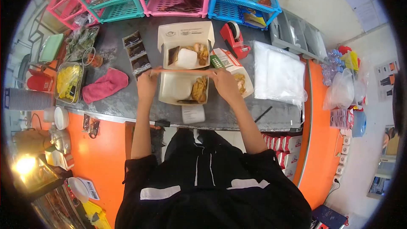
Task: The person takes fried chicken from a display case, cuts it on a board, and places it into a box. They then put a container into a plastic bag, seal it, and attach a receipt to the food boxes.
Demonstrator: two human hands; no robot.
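My left hand (146, 81) and my right hand (224, 82) are at either side of a front cardboard box (162, 95). Between their closed fingers runs a thin orange-tan band (182, 71), stretched level across the box's back edge. Inside that open box are a white block (177, 85), likely wrapped rice, and fried chicken (199, 90). Behind it, an open box with its lid raised (185, 34) holds a white block (186, 58), chicken pieces (200, 51) and a dark sachet (173, 54). A printed box (227, 59) with food lies beside my right hand.
Dark sachets (136, 51), a pink cloth (106, 85) and a tub of yellow food (68, 82) lie left. Right are a red tape dispenser (234, 40), white plastic bags (279, 72) and a black stick (263, 114). A white tub (193, 113) stands at the front edge. Coloured racks (176, 4) line the back.
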